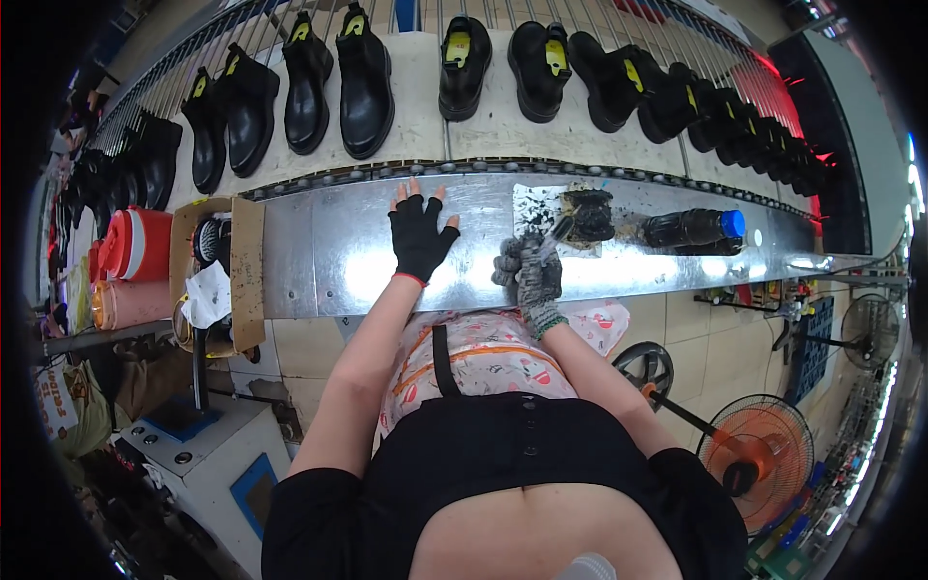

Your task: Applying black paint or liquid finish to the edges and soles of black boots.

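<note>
My left hand (422, 235), in a black fingerless glove, lies flat on the metal ledge (329, 242) with its fingers spread. It holds nothing. My right hand (532, 273) wears a grey knit glove stained dark, and its fingers are curled. From it a slim brush-like tool (559, 230) points to a black-smeared block (587, 215); its exact kind is hard to make out. Under the block lies a white sheet (534, 205) with black smears. To the right a dark bottle (681, 229) with a blue cap lies on its side.
Beyond the ledge, a chain-edged conveyor (416, 135) carries several black ankle boots (365, 92). A cardboard box (249, 275) with a brush and paper stands left, beside a red jug (135, 246). An orange fan (756, 459) stands at lower right, a grey machine (208, 454) at lower left.
</note>
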Demonstrator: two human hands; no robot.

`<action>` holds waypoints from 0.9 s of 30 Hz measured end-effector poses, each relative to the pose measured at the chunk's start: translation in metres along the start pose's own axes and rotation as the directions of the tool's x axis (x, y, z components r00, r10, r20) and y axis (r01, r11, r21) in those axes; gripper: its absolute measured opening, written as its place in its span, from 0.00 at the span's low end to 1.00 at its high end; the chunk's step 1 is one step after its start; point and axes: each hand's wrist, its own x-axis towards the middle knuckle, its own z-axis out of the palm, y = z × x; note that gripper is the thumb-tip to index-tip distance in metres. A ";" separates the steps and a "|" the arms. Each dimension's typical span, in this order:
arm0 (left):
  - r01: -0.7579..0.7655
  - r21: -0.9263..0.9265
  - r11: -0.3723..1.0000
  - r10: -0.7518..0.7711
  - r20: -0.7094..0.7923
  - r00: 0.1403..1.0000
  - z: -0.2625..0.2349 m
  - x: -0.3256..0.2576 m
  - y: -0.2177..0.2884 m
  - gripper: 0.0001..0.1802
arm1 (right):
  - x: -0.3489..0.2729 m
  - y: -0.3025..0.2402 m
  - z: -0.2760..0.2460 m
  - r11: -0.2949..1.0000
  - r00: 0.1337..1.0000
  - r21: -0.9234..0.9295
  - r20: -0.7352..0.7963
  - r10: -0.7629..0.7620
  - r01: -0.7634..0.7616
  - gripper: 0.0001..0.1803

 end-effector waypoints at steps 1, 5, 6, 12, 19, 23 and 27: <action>-0.003 0.001 1.000 0.003 0.004 1.000 0.000 0.000 0.000 0.32 | -0.001 0.000 0.000 1.000 1.000 0.003 -0.003 -0.001 0.001 0.09; 0.002 -0.012 1.000 -0.003 -0.010 1.000 -0.001 0.001 0.001 0.31 | -0.011 0.000 0.011 0.944 0.956 -0.214 -0.209 0.208 -0.252 0.17; 0.010 -0.019 1.000 -0.011 -0.020 1.000 -0.001 0.001 0.001 0.30 | -0.017 -0.001 0.016 0.906 0.966 -0.340 -0.139 0.218 -0.253 0.16; 0.392 -0.815 0.427 0.038 0.449 0.893 -0.045 0.001 0.055 0.24 | -0.036 -0.010 0.036 0.295 0.921 -0.955 0.123 0.369 0.010 0.15; 0.506 -0.860 0.057 0.073 0.510 0.857 -0.074 -0.007 0.071 0.20 | -0.056 -0.044 0.058 0.076 0.777 -0.815 0.573 0.261 0.575 0.18; 0.507 -0.841 0.191 0.079 0.528 0.846 -0.091 -0.003 0.064 0.18 | -0.062 -0.051 0.061 0.019 0.859 -0.889 0.448 0.248 0.458 0.22; 0.535 -0.755 0.380 0.154 0.622 0.768 -0.109 -0.003 0.056 0.17 | -0.064 -0.068 0.064 0.224 0.922 -0.894 0.373 -0.106 0.387 0.23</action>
